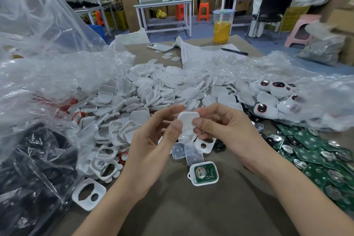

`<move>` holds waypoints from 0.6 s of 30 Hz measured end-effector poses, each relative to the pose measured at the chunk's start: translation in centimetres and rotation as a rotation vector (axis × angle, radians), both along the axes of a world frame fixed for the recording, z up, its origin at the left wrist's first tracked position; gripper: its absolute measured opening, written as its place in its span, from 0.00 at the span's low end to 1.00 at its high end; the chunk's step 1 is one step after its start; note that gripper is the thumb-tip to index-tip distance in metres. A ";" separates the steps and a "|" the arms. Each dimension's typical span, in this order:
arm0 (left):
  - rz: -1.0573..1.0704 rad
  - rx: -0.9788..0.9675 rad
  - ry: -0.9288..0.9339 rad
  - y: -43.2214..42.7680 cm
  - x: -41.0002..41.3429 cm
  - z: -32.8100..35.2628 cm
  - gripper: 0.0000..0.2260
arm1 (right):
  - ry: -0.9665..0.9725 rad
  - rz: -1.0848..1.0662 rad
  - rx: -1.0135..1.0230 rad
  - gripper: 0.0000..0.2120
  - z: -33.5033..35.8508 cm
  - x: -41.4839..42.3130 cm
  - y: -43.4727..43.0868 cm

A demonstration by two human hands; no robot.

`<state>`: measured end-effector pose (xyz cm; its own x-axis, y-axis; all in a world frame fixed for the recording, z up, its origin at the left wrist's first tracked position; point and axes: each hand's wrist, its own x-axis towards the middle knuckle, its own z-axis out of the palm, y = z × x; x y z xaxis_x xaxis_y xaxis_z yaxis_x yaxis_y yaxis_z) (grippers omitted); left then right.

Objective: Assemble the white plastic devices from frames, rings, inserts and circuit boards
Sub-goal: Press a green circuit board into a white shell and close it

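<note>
White frame (89,194) flat on table (191,216), left. With left hand (153,145) pinches shell (188,124), thumb and fingers curled on it; with right hand (226,130) pinches same shell, above table. Case (192,178) holding board (204,172) just below; green boards (316,155) heaped right.

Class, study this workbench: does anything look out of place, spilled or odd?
A cup of orange drink stands at the table's far edge, a liquid sharing the bench with circuit boards. White shells sprawl loose from open bags.
</note>
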<state>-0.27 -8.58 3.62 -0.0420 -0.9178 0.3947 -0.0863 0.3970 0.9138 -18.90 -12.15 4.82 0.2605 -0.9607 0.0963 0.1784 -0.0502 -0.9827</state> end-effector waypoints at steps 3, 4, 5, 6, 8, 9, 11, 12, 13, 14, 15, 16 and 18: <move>0.018 -0.002 -0.008 0.0 0.0 0.1 0.08 | 0.015 -0.017 -0.004 0.06 0.0 0.0 0.0; 0.024 -0.006 -0.015 0.0 -0.1 0.1 0.08 | 0.025 -0.016 -0.004 0.06 0.0 0.0 0.0; 0.035 -0.013 -0.024 0.0 -0.1 0.1 0.08 | 0.038 -0.015 -0.007 0.06 0.0 0.0 0.1; 0.055 -0.024 -0.035 0.1 -0.2 0.1 0.08 | 0.050 -0.014 -0.012 0.06 0.0 0.1 0.1; 0.124 -0.051 -0.054 0.0 -0.3 0.1 0.09 | 0.063 -0.014 -0.030 0.05 0.1 0.2 0.3; 0.155 -0.070 -0.056 0.0 -0.3 0.1 0.09 | 0.071 -0.017 -0.043 0.05 0.1 0.2 0.3; 0.183 -0.130 -0.093 0.0 -0.3 0.1 0.10 | 0.088 -0.035 -0.066 0.06 0.2 0.3 0.3; 0.185 -0.158 -0.123 0.1 -0.4 0.1 0.10 | 0.090 -0.049 -0.069 0.06 0.1 0.3 0.3; 0.187 -0.180 -0.156 0.2 -0.4 0.0 0.10 | 0.088 -0.064 -0.068 0.05 0.1 0.3 0.3; 0.191 -0.204 -0.200 0.2 -0.4 -0.1 0.10 | 0.086 -0.080 -0.063 0.05 0.1 0.3 0.3; 0.194 -0.231 -0.251 0.3 -0.4 -0.3 0.10 | 0.085 -0.091 -0.059 0.04 0.0 0.2 0.4; 0.194 -0.257 -0.299 0.4 -0.5 -0.5 0.10 | 0.089 -0.097 -0.058 0.04 0.0 0.2 0.4; 0.188 -0.291 -0.373 0.5 -0.6 -0.7 0.11 | 0.113 -0.100 -0.067 0.04 0.0 0.1 0.4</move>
